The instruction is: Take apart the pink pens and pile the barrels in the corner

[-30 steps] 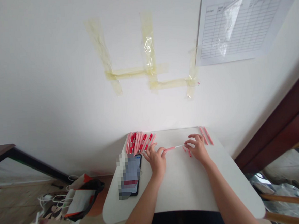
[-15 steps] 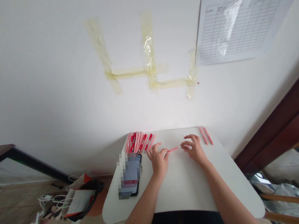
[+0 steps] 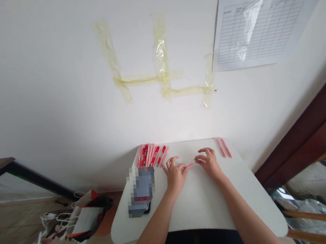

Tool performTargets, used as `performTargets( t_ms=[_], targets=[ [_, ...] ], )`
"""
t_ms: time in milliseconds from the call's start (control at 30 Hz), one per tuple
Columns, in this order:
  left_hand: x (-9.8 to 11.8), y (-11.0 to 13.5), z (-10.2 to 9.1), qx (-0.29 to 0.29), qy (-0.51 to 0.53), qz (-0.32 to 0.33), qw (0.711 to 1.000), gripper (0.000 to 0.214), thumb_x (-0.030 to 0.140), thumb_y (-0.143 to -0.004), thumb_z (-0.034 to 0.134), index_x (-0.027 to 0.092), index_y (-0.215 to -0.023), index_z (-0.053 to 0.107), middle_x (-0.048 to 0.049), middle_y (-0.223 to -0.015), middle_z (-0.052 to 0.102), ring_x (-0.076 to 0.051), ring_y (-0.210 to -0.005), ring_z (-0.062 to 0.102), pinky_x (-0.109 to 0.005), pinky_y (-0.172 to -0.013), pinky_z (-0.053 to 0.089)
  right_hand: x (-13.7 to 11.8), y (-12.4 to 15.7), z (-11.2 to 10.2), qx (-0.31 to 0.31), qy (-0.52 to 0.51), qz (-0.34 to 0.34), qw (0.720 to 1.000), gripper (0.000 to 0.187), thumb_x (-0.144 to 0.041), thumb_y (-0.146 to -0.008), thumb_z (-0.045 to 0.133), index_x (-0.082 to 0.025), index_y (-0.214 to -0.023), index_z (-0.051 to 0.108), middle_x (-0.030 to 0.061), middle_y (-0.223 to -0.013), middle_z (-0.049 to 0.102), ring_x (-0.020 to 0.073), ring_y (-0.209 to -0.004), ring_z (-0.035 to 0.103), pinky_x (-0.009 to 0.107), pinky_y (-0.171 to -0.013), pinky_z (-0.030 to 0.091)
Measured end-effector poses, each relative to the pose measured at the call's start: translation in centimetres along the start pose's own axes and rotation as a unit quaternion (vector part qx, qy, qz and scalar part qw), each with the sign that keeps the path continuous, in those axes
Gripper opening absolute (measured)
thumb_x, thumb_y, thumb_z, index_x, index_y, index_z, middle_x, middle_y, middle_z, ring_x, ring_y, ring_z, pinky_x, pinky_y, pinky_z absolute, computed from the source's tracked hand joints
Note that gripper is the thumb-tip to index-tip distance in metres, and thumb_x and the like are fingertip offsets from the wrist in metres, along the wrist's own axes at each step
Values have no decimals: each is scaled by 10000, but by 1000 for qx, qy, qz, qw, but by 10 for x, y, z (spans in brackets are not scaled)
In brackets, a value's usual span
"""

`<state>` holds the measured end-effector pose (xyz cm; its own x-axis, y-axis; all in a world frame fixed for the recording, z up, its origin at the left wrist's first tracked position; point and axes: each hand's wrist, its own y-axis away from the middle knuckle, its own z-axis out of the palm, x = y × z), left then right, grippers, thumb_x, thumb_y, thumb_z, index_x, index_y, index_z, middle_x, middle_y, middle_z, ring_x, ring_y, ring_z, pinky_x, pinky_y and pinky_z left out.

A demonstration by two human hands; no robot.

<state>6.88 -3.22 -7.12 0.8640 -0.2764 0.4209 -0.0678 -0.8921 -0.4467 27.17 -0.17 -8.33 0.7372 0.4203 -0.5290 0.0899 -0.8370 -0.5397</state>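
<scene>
A ruled grid sheet (image 3: 259,28) under clear plastic hangs at two o'clock on the white wall (image 3: 67,117), beside yellowed tape strips (image 3: 161,62) at twelve. A pixelated phone (image 3: 141,192) lies on the worktop (image 3: 202,208) at seven o'clock; a black bag (image 3: 101,204) and white cables (image 3: 56,218) sit on the floor (image 3: 14,229) at eight.

Pen barrels (image 3: 165,156) are of smooth, glossy pink plastic, with red plastic parts; the single barrel (image 3: 189,166) at mid-bench is finished alike. The bench (image 3: 202,208) is surfaced in smooth, matt white laminate. The wall (image 3: 67,106) is finished in matt white paint and is crossed by strips of glossy, yellowed adhesive tape (image 3: 161,55). A paper form (image 3: 259,29) is covered by clear glossy film. The door frame (image 3: 301,149) is of dark reddish varnished wood. Crumpled silver foil (image 3: 306,216) is seen at floor level.
</scene>
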Motion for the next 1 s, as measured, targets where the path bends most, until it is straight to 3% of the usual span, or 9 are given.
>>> performTargets(
  t_ms=[167, 433, 667, 1000],
  targets=[
    [-1, 0, -1, 13, 3, -8, 1000, 66, 316, -834, 719, 289, -813, 775, -67, -1336, 594, -303, -1278, 464, -646, -1149, 233, -1, 0, -1, -1, 2, 15, 1000, 150, -336, -917, 635, -341, -931, 784, 88, -1215, 577, 323, -1226, 422, 558, -1047, 443],
    [-3, -1, -1, 60, 0, -22, 998, 78, 307, -834, 707, 261, -791, 752, -67, -1300, 612, -288, -1274, 489, -607, -1164, 237, 11, 1, -1, 21, -4, 35, 999, 431, -374, -940, 576, -374, -1371, 590, 93, -1257, 551, 315, -1213, 435, 558, -1055, 441],
    [-3, -1, 2, 74, -22, -69, 995, 116, 274, -806, 695, 224, -702, 702, -70, -1280, 622, -313, -1299, 466, -696, -1156, 184, 27, 2, 0, 49, -2, 59, 997, 363, -430, -945, 549, -321, -1276, 652, 103, -1223, 562, 323, -1249, 416, 558, -1068, 421],
    [-4, 0, 5, 75, -64, -94, 991, 229, 309, -863, 592, 204, -675, 670, -97, -1275, 614, -341, -1305, 457, -756, -1121, 198, 28, 3, -1, 61, 10, 70, 996, 289, -396, -927, 548, -293, -1140, 714, 113, -1186, 584, 324, -1240, 414, 558, -1046, 431]
  ],
)
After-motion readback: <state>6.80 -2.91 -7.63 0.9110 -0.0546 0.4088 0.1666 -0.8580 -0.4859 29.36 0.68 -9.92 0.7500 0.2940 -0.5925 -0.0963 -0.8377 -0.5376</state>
